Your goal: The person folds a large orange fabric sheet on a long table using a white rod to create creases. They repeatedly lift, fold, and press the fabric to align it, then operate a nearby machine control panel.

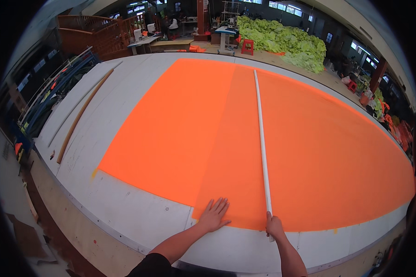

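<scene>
Bright orange fabric (166,124) lies spread flat over a large pale cutting table (138,205). Its right part looks darker, with an edge running from the near side to the far side. My left hand (213,215) rests flat with fingers spread on the fabric's near edge, close to where the two shades meet. In my right hand (273,225) is the near end of a long white pole (262,134), with the fingers wrapped round it. The pole stretches away across the darker fabric almost to its far edge.
On the table's left side lie a brown wooden stick (83,115) and a thin pale rod (81,99). Beyond the far edge are a heap of yellow-green fabric (282,39), a red stool (247,46) and sewing tables (144,41). Rolls on a blue rack (46,104) stand at left.
</scene>
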